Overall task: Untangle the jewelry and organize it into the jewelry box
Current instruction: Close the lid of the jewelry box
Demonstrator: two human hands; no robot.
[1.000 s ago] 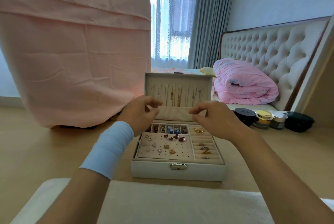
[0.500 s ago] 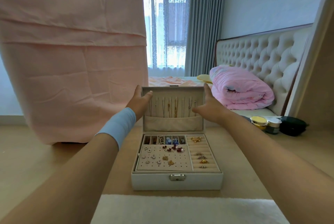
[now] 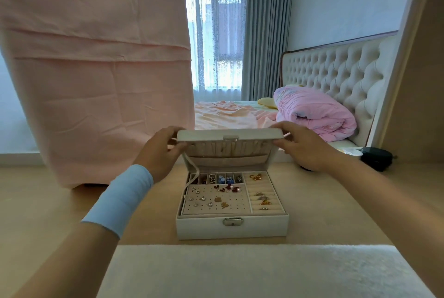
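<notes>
**A:** Where is the person's left hand?

**B:** The left hand (image 3: 159, 151), with a blue wristband (image 3: 120, 198) on that forearm, grips the left corner of the lid (image 3: 228, 134). The fingers lie over the edge and the thumb is beneath it.

**A:** And how does the lid stand?

**B:** It is tipped forward, partway over the jewelry box (image 3: 231, 228). The box stands on the wooden surface just beyond a white mat (image 3: 240, 271). Chains hang along the lid's lining above a pocket, but they are too blurred to count.

**A:** What lies in the base?

**B:** On the left is a perforated earring panel (image 3: 236, 206). It carries small studs, a few gold pieces, and red ones along its far edge. Behind it, a row of small compartments (image 3: 221, 178) holds bits of red, silver and blue; what each piece is cannot be told. On the right, the ring rolls (image 3: 263, 192) hold several rings in the middle slots. A gold butterfly-shaped piece (image 3: 255, 177) lies at their far end.

**A:** And the right hand?

**B:** The right hand (image 3: 304, 147) grips the lid's right corner, fingers on top and thumb under.

**A:** Is there anything further right?

**B:** A black case (image 3: 377, 158) sits well apart from the box, near the bed.
</notes>
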